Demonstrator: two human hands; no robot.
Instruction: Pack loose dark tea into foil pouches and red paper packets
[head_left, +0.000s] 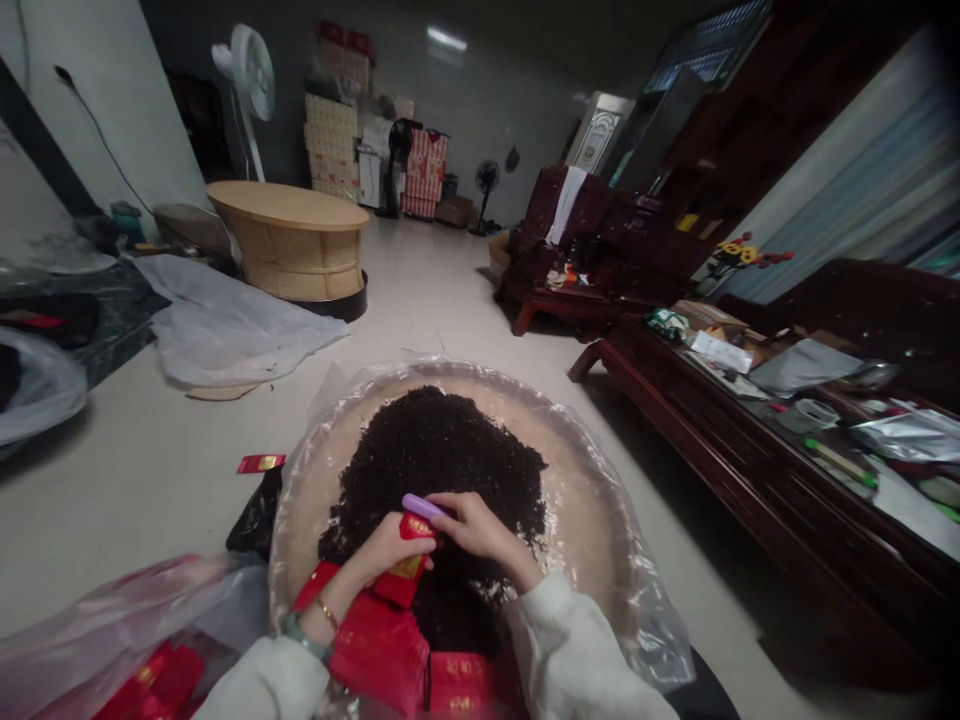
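Observation:
My left hand (391, 548) is closed around a small red packet (397, 585) with gold print, held upright over the dark heap. In my right hand (474, 522) is a lilac plastic tool (421, 506) with a rounded end, at the packet's top; my fingers hide most of it, so its exact kind is unclear. Beneath both hands lies a heap of dark, loose, leaf-like material (442, 440) on a large round tray (592, 500) lined with clear plastic. More red packets (379, 645) are piled at the tray's near side, below my wrists.
A clear bag with red packets (161, 680) lies at the lower left, near a black plastic bag (257, 515). One red packet (261, 463) is on the floor. A dark wooden table (720, 430) with clutter runs along the right. A round woven stand (300, 245) is behind left.

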